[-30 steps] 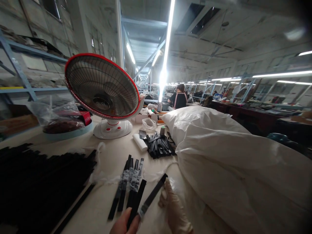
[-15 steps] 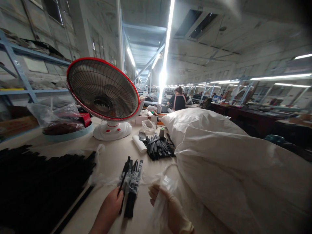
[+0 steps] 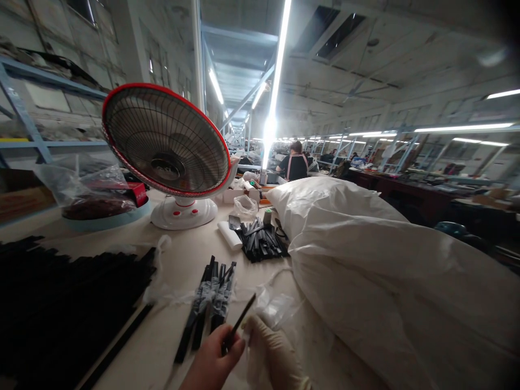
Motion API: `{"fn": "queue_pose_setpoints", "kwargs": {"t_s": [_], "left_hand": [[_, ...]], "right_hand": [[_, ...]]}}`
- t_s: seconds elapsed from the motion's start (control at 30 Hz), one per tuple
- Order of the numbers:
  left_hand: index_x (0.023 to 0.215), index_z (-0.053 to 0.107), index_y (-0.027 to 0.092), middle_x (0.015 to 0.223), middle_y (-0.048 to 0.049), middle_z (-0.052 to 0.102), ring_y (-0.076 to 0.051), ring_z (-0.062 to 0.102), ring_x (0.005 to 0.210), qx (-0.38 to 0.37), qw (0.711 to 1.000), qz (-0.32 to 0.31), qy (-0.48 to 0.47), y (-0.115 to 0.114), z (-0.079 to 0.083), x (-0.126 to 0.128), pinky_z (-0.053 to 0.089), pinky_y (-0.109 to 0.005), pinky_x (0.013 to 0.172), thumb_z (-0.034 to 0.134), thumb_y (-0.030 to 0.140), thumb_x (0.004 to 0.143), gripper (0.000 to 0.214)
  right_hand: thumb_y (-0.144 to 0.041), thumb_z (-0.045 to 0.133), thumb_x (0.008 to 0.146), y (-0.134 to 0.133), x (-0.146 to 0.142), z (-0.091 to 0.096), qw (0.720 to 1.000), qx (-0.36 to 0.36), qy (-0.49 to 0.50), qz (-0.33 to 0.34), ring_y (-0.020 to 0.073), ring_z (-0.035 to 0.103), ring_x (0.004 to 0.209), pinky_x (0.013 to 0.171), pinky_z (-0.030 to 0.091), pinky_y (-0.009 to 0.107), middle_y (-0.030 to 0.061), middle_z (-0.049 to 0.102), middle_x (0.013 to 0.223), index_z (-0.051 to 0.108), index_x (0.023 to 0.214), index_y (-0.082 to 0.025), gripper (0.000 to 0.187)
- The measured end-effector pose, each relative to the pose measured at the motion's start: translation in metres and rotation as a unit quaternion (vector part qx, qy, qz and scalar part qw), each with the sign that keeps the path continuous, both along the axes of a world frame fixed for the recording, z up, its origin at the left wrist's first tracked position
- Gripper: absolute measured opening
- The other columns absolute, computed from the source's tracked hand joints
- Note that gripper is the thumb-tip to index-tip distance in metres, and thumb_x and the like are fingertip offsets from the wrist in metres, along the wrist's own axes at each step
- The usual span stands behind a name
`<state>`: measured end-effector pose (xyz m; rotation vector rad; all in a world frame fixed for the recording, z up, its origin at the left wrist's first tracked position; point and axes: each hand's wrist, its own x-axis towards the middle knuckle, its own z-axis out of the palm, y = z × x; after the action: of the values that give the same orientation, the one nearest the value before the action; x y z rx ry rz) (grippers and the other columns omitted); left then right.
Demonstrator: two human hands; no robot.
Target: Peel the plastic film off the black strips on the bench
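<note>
Low at the front edge of the worktable (image 3: pixel 182 260), the bare left hand (image 3: pixel 213 360) is closed around the lower end of a thin black strip (image 3: pixel 239 322), which slants up and to the right from the fingers. Just beside it, the gloved right hand (image 3: pixel 272 352) has its fingers curled against a clear plastic sleeve (image 3: pixel 278 309) that lies crumpled just above the glove; whether it truly grips the plastic cannot be told. To the left of the hands, a small row of bagged black strips (image 3: pixel 209 303) lies on the table, pointing away from the person. Farther left spreads a large heap of loose black strips (image 3: pixel 69 303). To the right a big white sack (image 3: pixel 377 271) fills that side of the table. Beyond the hands sit another bundle of black strips (image 3: pixel 262 244) and a white roll (image 3: pixel 229 235), then a red-rimmed dish heater (image 3: pixel 166 143) on its white base. Far back, a person in a black top (image 3: pixel 295 162) works at the same line.
</note>
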<state>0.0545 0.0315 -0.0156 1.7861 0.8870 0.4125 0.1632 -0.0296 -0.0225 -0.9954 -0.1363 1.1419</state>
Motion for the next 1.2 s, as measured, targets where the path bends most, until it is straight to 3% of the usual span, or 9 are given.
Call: {"fn": "queue_pose_setpoints", "kwargs": {"t_s": [0.2,0.3,0.43,0.57,0.73,0.87,0.93,1.03,1.2], "left_hand": [[0.075,0.046,0.019,0.060,0.0055,0.048,-0.007,0.033,0.044,-0.100,0.995,-0.007,-0.014,-0.005,0.000,-0.001,0.028,-0.020,0.042,0.044,0.058,0.073,0.039],[0.085,0.051,0.017,0.071,0.0025,0.053,-0.010,0.042,0.054,-0.085,0.996,0.005,-0.025,-0.008,0.002,0.003,0.035,-0.021,0.050,0.057,0.055,0.066,0.043],[0.069,0.049,0.019,0.058,0.0030,0.052,-0.011,0.039,0.051,-0.089,0.995,0.006,-0.040,-0.005,0.001,0.007,0.031,-0.022,0.048,0.053,0.049,0.070,0.030],[0.067,0.048,0.019,0.058,0.0051,0.046,-0.011,0.037,0.053,-0.106,0.993,0.013,-0.057,-0.004,0.000,0.002,0.030,-0.022,0.050,0.057,0.052,0.066,0.034],[0.067,0.055,0.018,0.066,0.0040,0.047,-0.013,0.043,0.064,-0.026,0.996,0.052,-0.072,-0.008,0.006,-0.002,0.036,-0.024,0.062,0.060,0.049,0.070,0.031],[0.066,0.054,0.018,0.059,0.0051,0.048,-0.011,0.041,0.054,-0.080,0.990,0.070,-0.094,-0.007,0.004,-0.002,0.034,-0.021,0.051,0.063,0.055,0.066,0.038],[0.066,0.052,0.018,0.055,0.0054,0.050,-0.008,0.036,0.046,-0.105,0.987,0.074,-0.097,-0.007,0.001,-0.001,0.029,-0.020,0.043,0.061,0.062,0.063,0.046],[0.070,0.051,0.018,0.052,0.0051,0.052,-0.007,0.034,0.042,-0.083,0.988,0.093,-0.086,-0.008,-0.004,0.003,0.029,-0.019,0.040,0.056,0.069,0.064,0.052],[0.071,0.049,0.018,0.053,0.0062,0.050,-0.005,0.031,0.038,-0.085,0.992,0.058,-0.075,-0.005,-0.008,0.004,0.025,-0.018,0.038,0.047,0.076,0.065,0.059]], "right_hand": [[-0.050,0.067,0.069,-0.003,0.008,-0.011,0.989,-0.014,-0.136,-0.057,0.0107,0.042,0.051,0.054,0.037,0.025,-0.0053,0.043,0.053,0.046,0.057,-0.019,0.039],[-0.052,0.068,0.067,-0.005,0.011,-0.007,0.979,-0.030,-0.196,-0.056,0.0103,0.041,0.052,0.055,0.037,0.025,-0.0063,0.040,0.054,0.044,0.057,-0.019,0.041],[-0.050,0.071,0.063,-0.010,0.020,-0.005,0.959,-0.053,-0.275,-0.044,0.0110,0.041,0.051,0.054,0.036,0.026,-0.0055,0.041,0.050,0.047,0.052,-0.018,0.041],[-0.050,0.071,0.064,-0.009,0.023,-0.009,0.974,-0.017,-0.220,-0.054,0.0108,0.042,0.050,0.054,0.036,0.025,-0.0043,0.045,0.050,0.049,0.051,-0.018,0.041],[-0.059,0.064,0.068,-0.001,0.011,-0.017,0.997,-0.018,-0.037,-0.060,0.0106,0.038,0.045,0.049,0.035,0.025,-0.0053,0.042,0.046,0.062,0.072,-0.017,0.042],[-0.063,0.069,0.058,-0.005,0.005,-0.020,0.998,0.001,0.008,0.067,0.0107,0.042,0.045,0.050,0.034,0.025,-0.0026,0.050,0.048,0.067,0.091,-0.015,0.058],[-0.058,0.074,0.055,-0.006,0.003,-0.023,0.995,-0.014,-0.020,0.101,0.0107,0.043,0.046,0.051,0.032,0.025,-0.0008,0.053,0.049,0.068,0.080,-0.013,0.051],[-0.054,0.074,0.054,-0.002,-0.001,-0.031,0.997,-0.046,-0.060,0.031,0.0110,0.042,0.046,0.052,0.032,0.026,-0.0011,0.050,0.046,0.062,0.055,-0.015,0.040],[-0.064,0.070,0.054,0.003,0.002,-0.038,0.990,-0.103,-0.090,-0.045,0.0113,0.043,0.045,0.052,0.034,0.027,-0.0016,0.048,0.045,0.053,0.045,-0.018,0.050]]}}
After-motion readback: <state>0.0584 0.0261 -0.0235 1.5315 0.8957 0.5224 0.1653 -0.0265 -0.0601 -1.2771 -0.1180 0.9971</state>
